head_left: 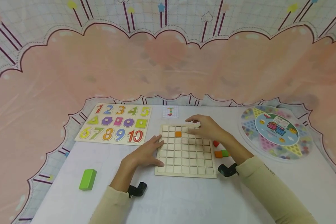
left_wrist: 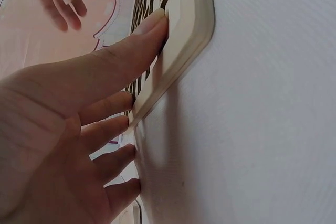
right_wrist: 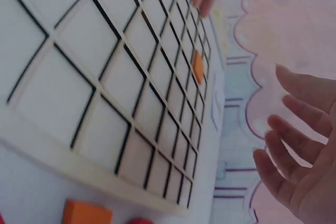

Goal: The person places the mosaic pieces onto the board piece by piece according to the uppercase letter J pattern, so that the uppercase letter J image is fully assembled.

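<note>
A pale wooden grid board [head_left: 185,154] lies on the white table, divided into rows of square cells. One orange square tile [head_left: 178,134] sits in a cell near its far edge, and shows again as an orange tile [right_wrist: 198,67] in the right wrist view. My left hand [head_left: 146,151] rests at the board's left side; its thumb lies on the rim in the left wrist view. Above the far right part of the board hovers my right hand [head_left: 208,127], fingers spread and loosely bent, nothing between them in the right wrist view.
Right of the board lie an orange block [head_left: 218,154], a green block [head_left: 225,153] and a red piece [head_left: 216,143]. A card [head_left: 170,111] with a J-like figure stands behind. A number puzzle [head_left: 113,124], a green box [head_left: 88,179] and a round game board [head_left: 276,132] lie farther out.
</note>
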Motion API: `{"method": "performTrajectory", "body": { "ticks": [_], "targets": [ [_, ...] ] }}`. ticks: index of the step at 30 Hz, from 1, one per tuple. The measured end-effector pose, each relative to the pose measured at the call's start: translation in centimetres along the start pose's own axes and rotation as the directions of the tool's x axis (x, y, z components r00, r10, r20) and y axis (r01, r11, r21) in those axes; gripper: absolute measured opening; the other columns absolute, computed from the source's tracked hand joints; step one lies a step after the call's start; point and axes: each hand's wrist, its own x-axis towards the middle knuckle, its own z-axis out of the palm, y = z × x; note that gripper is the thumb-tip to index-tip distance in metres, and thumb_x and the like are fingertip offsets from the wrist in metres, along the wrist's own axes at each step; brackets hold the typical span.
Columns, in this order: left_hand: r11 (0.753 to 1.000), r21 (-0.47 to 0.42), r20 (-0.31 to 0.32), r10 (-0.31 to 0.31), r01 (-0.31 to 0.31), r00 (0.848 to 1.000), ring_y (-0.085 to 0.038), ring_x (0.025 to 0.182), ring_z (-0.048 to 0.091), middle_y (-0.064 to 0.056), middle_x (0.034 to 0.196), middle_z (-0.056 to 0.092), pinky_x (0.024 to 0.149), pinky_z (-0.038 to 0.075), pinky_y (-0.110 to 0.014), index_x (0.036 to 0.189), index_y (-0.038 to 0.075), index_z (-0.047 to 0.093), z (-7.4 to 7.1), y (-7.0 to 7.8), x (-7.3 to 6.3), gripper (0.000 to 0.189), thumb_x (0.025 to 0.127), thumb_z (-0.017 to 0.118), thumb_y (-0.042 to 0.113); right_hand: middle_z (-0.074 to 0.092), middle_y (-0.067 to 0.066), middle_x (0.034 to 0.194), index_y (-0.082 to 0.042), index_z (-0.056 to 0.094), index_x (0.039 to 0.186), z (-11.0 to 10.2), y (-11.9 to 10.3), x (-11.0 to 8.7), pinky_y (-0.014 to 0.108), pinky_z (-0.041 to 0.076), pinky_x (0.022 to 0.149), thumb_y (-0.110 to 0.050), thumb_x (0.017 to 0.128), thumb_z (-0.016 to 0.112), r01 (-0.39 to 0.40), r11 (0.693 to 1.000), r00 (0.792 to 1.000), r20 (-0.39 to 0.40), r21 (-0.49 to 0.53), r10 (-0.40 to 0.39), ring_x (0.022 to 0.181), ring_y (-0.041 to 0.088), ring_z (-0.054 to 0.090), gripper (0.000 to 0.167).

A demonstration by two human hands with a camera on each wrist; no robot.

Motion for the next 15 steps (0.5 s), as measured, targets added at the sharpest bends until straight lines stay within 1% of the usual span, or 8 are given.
{"method": "performTrajectory", "body": {
  "ticks": [5,10,15],
  "targets": [
    [1.000,0.001,-0.001,0.002,-0.002,1.000,-0.034,0.162,0.015,-0.008,0.173,0.021,0.129,0.026,-0.053,0.154,0.005,0.045,-0.1,-0.1,-0.1,0.092,0.076,0.090,0.029,0.057,0.014,0.149,-0.010,0.058,0.142,-1.8,1.1,-1.2,0.056,0.049,0.112,-0.023,0.092,0.076,-0.025,1.000,0.998,-0.060,-0.002,0.025,0.139,0.038,0.050,0.054],
    [1.000,0.002,0.003,0.007,-0.007,1.000,-0.035,0.161,0.015,-0.009,0.173,0.021,0.129,0.026,-0.053,0.154,0.005,0.044,0.0,-0.1,-0.1,0.093,0.077,0.089,0.029,0.054,0.016,0.152,-0.011,0.056,0.144,-2.9,2.8,-2.5,0.058,0.048,0.112,-0.024,0.092,0.076,-0.040,0.999,0.994,-0.098,0.014,0.041,0.141,0.039,0.047,0.057],
    [1.000,-0.006,0.001,0.011,-0.011,1.000,-0.035,0.162,0.015,-0.010,0.173,0.020,0.129,0.025,-0.053,0.154,0.004,0.043,-0.1,0.0,-0.2,0.093,0.077,0.089,0.028,0.053,0.015,0.153,-0.011,0.055,0.145,-3.5,4.5,-3.6,0.058,0.047,0.113,-0.023,0.093,0.075,-0.083,0.996,0.988,-0.129,0.029,0.086,0.142,0.038,0.046,0.057]
  ]
}}
